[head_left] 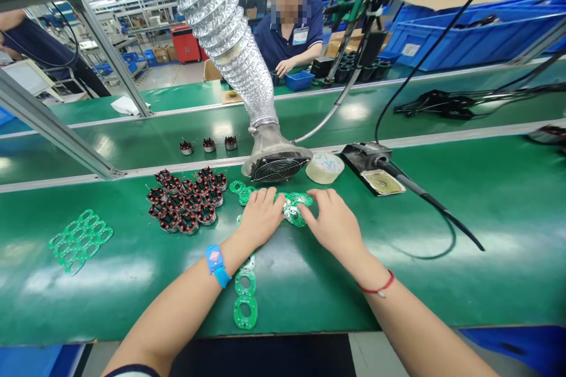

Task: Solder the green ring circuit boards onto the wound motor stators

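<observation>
Small green ring-shaped circuit boards (295, 215) lie bunched between my two hands, under the fan hood. My left hand (262, 213) has its fingers curled over the left side of this bunch, with the thumb against a board. From the right, my right hand (335, 222) holds the edge of the bunch between thumb and fingers; the fingertips are partly hidden. A strip of joined ring boards (245, 312) runs toward the bench's front edge beneath my left wrist. More ring boards (237, 187) lie beyond my left hand. Several motor stators (188, 203) with reddish windings stand grouped to its left.
A fan hood (278, 168) on a silver duct (225, 29) hangs close above my hands. Behind the right hand are a tape roll (325, 169) and a soldering iron stand (369, 159) with a cable. A board panel (82, 240) lies left. A co-worker (287, 41) sits opposite.
</observation>
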Tool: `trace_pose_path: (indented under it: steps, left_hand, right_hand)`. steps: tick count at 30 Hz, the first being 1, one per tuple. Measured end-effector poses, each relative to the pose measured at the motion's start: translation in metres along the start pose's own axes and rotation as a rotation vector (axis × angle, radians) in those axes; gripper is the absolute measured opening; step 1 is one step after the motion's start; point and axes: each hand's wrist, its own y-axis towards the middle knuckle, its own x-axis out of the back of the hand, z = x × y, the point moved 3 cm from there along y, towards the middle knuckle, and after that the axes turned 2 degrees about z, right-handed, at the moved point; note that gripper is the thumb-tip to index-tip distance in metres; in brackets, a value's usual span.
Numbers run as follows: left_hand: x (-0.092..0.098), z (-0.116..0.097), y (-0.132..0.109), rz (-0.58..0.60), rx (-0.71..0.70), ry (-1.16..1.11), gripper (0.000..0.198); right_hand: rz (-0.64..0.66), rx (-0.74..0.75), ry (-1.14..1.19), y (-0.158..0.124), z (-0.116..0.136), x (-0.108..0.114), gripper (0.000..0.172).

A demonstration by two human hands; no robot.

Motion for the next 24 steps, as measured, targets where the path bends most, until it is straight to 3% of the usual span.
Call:
trace_pose_path:
  steps: [3, 6, 8, 11, 16, 19, 24]
  left_hand:
    - [0.017, 0.002, -0.036, -0.054, 0.100, -0.021, 0.028]
    - [0.016, -0.005, -0.096, -0.079, 0.149, 0.006, 0.027]
    - [0.006, -0.016, -0.134, -0.082, 0.055, 0.065, 0.033]
    - [-0.012, -0.023, -0.172, -0.076, 0.088, 0.093, 0.038]
    - [-0.022, -0.023, -0.180, -0.013, 0.162, 0.072, 0.040]
    - [-0.021, -0.021, -0.180, -0.002, 0.167, 0.050, 0.041]
    - [-0.021, -0.020, -0.182, -0.038, 0.139, 0.028, 0.041]
  right_hand:
    - [0.121, 0.070, 0.261, -0.015, 0.012, 0.005, 0.017]
    - [0.311, 0.233, 0.410, -0.025, 0.039, 0.002, 0.013]
    - [0.385, 0.339, 0.363, -0.024, 0.061, -0.004, 0.015]
    - [0.433, 0.424, 0.156, -0.009, 0.093, -0.019, 0.017]
    - [0.455, 0.359, 0.005, 0.016, 0.125, -0.050, 0.028]
    - [0.461, 0.310, -0.042, 0.023, 0.128, -0.057, 0.034]
    - [0.470, 0.267, -0.028, 0.025, 0.120, -0.054, 0.027]
